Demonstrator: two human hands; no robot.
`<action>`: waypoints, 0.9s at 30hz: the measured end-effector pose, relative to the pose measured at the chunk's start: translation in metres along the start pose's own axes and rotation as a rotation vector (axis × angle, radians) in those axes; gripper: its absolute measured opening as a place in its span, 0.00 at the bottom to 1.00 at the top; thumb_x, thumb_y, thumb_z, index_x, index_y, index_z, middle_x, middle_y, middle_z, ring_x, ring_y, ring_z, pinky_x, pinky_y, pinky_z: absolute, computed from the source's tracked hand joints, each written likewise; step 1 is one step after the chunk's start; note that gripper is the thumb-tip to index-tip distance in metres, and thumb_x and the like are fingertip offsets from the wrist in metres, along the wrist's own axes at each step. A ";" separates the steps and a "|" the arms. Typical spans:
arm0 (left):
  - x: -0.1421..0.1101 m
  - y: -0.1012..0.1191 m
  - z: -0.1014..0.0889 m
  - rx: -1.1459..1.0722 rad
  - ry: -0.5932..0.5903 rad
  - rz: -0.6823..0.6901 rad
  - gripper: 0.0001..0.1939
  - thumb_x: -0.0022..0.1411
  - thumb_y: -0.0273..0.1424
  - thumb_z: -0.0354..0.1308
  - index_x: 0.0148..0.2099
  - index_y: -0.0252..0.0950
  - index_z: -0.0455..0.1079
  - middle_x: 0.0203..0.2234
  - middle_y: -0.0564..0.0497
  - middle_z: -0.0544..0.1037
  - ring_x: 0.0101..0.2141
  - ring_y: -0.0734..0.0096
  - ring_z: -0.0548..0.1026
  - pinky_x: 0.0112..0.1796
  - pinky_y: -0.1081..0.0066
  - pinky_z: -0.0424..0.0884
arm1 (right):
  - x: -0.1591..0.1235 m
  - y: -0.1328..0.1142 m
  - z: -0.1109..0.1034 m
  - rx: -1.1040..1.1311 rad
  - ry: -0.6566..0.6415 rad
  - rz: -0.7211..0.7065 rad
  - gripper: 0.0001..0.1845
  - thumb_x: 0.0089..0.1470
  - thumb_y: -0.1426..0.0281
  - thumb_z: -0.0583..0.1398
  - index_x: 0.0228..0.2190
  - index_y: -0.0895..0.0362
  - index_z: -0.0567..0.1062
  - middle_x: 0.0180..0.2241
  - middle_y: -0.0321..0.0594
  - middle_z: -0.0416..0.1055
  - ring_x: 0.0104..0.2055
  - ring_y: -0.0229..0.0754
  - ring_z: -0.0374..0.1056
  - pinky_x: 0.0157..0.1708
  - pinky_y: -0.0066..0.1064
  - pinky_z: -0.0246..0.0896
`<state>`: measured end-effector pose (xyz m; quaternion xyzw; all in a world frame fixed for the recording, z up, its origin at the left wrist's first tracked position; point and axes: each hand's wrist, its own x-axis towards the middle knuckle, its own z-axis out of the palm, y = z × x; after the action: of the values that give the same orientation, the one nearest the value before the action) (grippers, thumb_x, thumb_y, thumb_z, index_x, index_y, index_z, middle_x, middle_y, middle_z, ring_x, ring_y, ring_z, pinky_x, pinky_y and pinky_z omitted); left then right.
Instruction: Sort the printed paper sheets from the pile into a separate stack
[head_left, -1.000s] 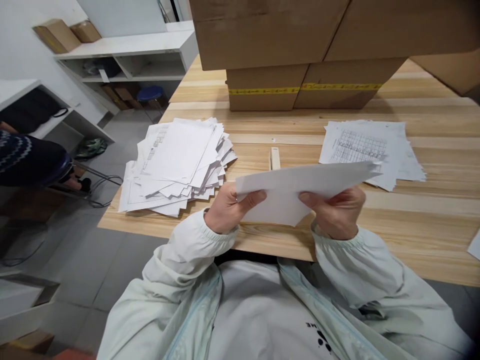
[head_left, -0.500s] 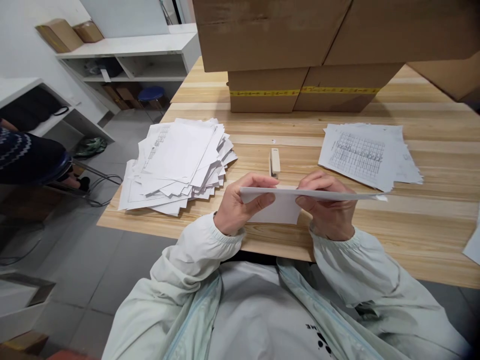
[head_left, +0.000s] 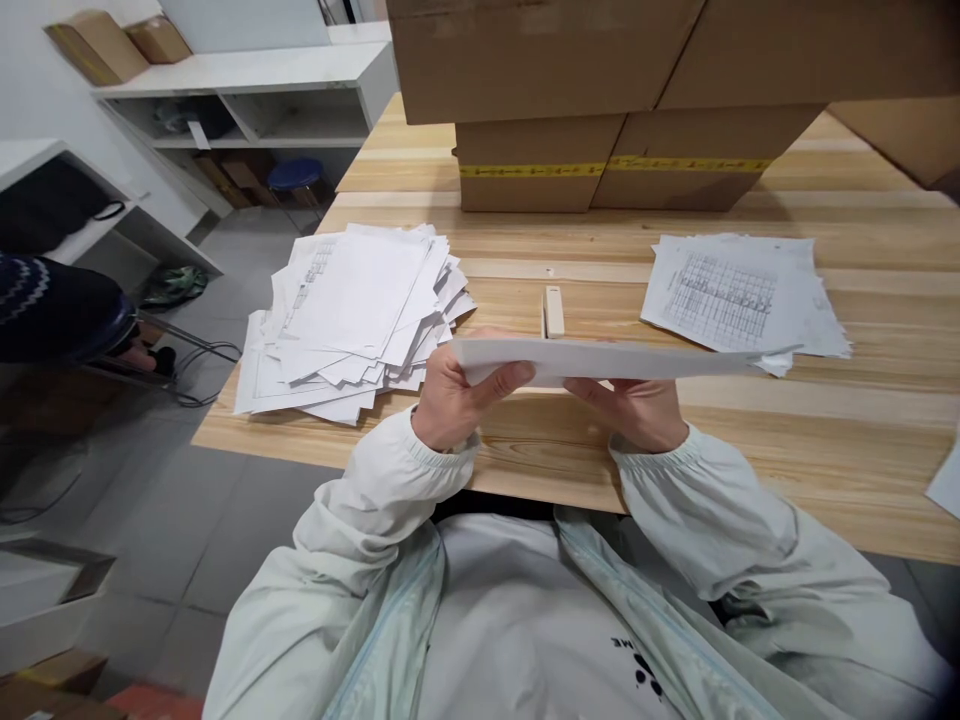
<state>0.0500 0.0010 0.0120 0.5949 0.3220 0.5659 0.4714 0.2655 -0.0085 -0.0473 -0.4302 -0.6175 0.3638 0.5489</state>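
Observation:
White sheets of paper [head_left: 615,358] are held up nearly edge-on in front of me, long side running left to right. My left hand [head_left: 457,395] is closed on their left end, thumb on the near face and fingers behind. Under the middle, my right hand [head_left: 645,408] pinches the lower edge; its fingers are partly hidden by the paper. Just beyond the sheets, a cream stapler [head_left: 553,310] lies on the wooden table. How many sheets I hold cannot be told.
A messy pile of papers [head_left: 360,300] is on the left of the table [head_left: 547,450]. Printed sheets [head_left: 727,295] lie at the right. Cardboard boxes [head_left: 536,165] are stacked at the back. A seated person's dark sleeve [head_left: 56,305] shows at far left, near a blue stool [head_left: 295,174].
The held sheets have risen slightly away from me and tilted, showing more of their near face. My right hand has shifted lower and slightly left on them.

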 end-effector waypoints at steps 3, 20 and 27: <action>0.003 0.005 -0.002 0.014 -0.046 0.026 0.17 0.53 0.46 0.70 0.31 0.37 0.79 0.28 0.49 0.81 0.30 0.68 0.78 0.32 0.69 0.73 | 0.001 -0.002 0.002 -0.009 0.026 -0.075 0.07 0.50 0.66 0.70 0.29 0.51 0.77 0.31 0.35 0.75 0.34 0.42 0.71 0.36 0.36 0.69; 0.004 -0.008 0.002 0.013 -0.063 0.013 0.18 0.58 0.43 0.68 0.46 0.40 0.73 0.34 0.50 0.78 0.33 0.69 0.77 0.33 0.71 0.71 | -0.004 -0.007 0.007 -0.127 0.094 -0.052 0.13 0.48 0.59 0.71 0.33 0.52 0.78 0.31 0.37 0.77 0.33 0.44 0.73 0.34 0.38 0.72; -0.005 -0.001 0.029 -0.109 0.139 -0.218 0.25 0.61 0.33 0.64 0.56 0.44 0.57 0.30 0.56 0.75 0.28 0.74 0.76 0.30 0.74 0.69 | -0.033 -0.021 -0.005 -0.064 0.281 0.179 0.25 0.56 0.58 0.66 0.53 0.50 0.72 0.52 0.46 0.76 0.51 0.50 0.74 0.50 0.44 0.73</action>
<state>0.0778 -0.0093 0.0114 0.4893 0.3850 0.5679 0.5384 0.2681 -0.0467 -0.0390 -0.5472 -0.5052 0.3278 0.5813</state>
